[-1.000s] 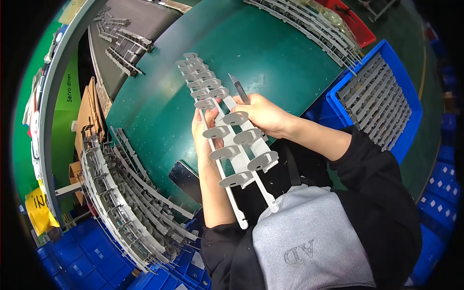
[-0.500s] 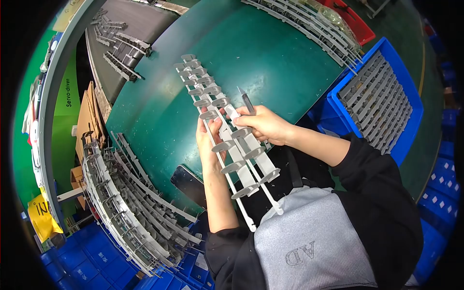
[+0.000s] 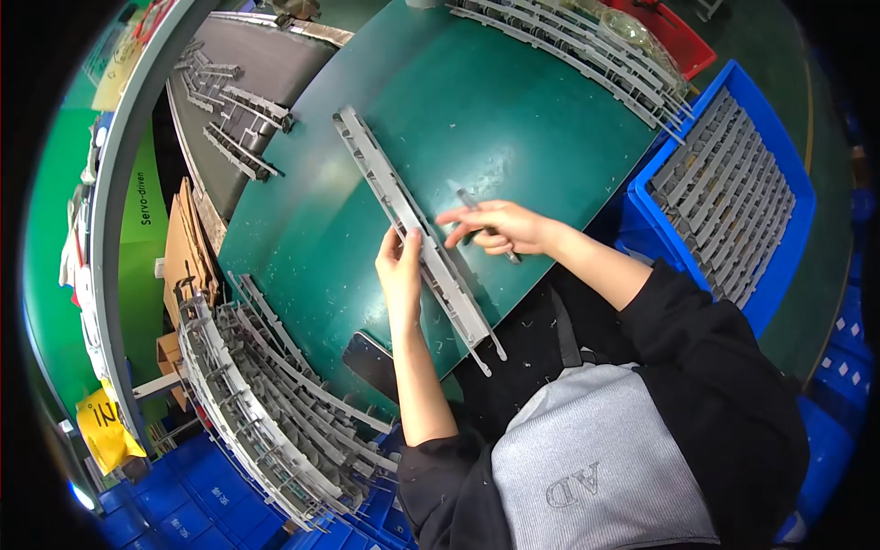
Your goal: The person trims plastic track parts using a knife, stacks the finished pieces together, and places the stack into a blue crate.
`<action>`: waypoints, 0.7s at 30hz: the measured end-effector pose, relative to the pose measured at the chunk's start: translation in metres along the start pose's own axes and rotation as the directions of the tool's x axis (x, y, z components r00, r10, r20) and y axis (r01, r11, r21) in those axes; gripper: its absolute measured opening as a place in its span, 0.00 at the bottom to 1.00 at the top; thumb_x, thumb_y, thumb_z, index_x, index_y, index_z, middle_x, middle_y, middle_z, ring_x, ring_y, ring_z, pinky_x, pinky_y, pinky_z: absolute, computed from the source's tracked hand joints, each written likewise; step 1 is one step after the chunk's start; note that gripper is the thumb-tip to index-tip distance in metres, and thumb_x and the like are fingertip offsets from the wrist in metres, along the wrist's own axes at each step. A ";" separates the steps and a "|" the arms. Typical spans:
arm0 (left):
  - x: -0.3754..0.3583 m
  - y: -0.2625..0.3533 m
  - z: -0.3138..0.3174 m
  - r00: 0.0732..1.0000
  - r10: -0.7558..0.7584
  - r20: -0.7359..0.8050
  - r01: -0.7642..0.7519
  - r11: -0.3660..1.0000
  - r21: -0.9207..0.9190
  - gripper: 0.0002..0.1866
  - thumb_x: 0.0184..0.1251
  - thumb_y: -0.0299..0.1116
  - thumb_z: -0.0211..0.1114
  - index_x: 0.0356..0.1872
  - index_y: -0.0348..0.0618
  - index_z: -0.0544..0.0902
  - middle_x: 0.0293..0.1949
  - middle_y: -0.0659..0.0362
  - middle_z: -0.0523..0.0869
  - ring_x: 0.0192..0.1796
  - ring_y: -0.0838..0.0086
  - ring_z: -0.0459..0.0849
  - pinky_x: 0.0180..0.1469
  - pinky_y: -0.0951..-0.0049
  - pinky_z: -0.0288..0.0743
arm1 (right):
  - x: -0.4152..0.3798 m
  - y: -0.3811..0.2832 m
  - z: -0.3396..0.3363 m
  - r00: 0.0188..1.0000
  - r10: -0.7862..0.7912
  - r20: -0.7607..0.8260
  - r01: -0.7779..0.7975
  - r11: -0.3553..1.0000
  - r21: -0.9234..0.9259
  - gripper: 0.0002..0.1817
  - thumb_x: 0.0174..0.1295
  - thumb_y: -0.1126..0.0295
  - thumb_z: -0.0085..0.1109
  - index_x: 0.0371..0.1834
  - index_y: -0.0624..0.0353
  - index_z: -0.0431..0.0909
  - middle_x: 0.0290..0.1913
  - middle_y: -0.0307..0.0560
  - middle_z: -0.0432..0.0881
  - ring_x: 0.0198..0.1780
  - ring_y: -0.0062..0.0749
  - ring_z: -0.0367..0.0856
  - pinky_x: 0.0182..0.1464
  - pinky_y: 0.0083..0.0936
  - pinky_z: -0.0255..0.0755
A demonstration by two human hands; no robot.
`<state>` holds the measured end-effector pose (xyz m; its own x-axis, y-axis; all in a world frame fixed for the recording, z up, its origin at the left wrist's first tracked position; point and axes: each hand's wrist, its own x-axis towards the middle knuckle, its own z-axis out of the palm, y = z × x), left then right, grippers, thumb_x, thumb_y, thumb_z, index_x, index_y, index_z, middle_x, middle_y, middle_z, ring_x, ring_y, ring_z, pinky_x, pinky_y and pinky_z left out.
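Note:
My left hand [image 3: 401, 275] is closed on a long grey plastic strip [image 3: 445, 273], thumb on top near the middle. The strip lies slantwise over the green table, its flat back showing and its far end toward the conveyor; two thin prongs stick out at the near end. Just right of it, my right hand [image 3: 502, 227] is wrapped round a slim craft knife [image 3: 467, 199], index finger stretched toward the strip. The knife is smeared by motion and partly hidden by the fingers. A dark phone [image 3: 369, 365] lies by my left forearm.
Similar strips are stacked at the left [image 3: 275, 403] and along the table's far edge [image 3: 568, 55]. More fill a blue crate [image 3: 729, 192] at the right. A conveyor [image 3: 252, 64] with several parts runs at upper left. Small shavings dot the green table [image 3: 312, 229].
The strip has turned over, from its rows of round discs showing to its flat back, and has moved away from my body. My right hand has come off it, still holding the knife.

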<state>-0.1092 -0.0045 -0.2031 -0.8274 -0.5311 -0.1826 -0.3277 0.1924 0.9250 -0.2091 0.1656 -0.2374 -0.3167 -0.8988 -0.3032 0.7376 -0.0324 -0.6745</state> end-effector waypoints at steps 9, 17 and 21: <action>0.055 0.074 0.073 0.997 0.013 0.070 0.032 0.794 -0.607 0.11 0.67 0.34 0.57 0.41 0.36 0.77 0.32 0.61 0.79 0.27 0.83 0.73 0.31 0.84 0.68 | 0.021 0.019 -0.050 0.983 0.008 0.181 -0.105 0.841 0.531 0.20 0.68 0.62 0.45 0.61 0.56 0.68 0.37 0.48 0.81 0.21 0.15 0.63 0.19 0.14 0.58; 0.148 0.069 0.288 0.987 0.002 0.159 0.027 0.984 -0.177 0.31 0.60 0.44 0.62 0.55 0.29 0.65 0.43 0.47 0.73 0.41 0.64 0.76 0.45 0.71 0.72 | 0.026 0.015 -0.047 0.978 -0.023 0.207 -0.041 0.954 0.297 0.28 0.66 0.63 0.50 0.69 0.50 0.60 0.54 0.51 0.74 0.45 0.27 0.76 0.39 0.20 0.71; 0.137 0.108 0.299 0.980 -0.130 0.151 0.125 0.991 0.042 0.44 0.55 0.49 0.63 0.64 0.24 0.59 0.63 0.36 0.58 0.60 0.56 0.68 0.60 0.60 0.65 | 0.021 0.009 -0.048 0.958 -0.046 0.283 -0.047 0.949 0.312 0.28 0.66 0.63 0.49 0.70 0.51 0.60 0.61 0.55 0.69 0.55 0.29 0.72 0.53 0.24 0.69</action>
<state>-0.3945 0.1897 -0.2277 -0.8370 -0.4212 -0.3494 -0.4475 0.1594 0.8800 -0.2376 0.1672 -0.2823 -0.1680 -0.9834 -0.0688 0.9009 -0.1248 -0.4156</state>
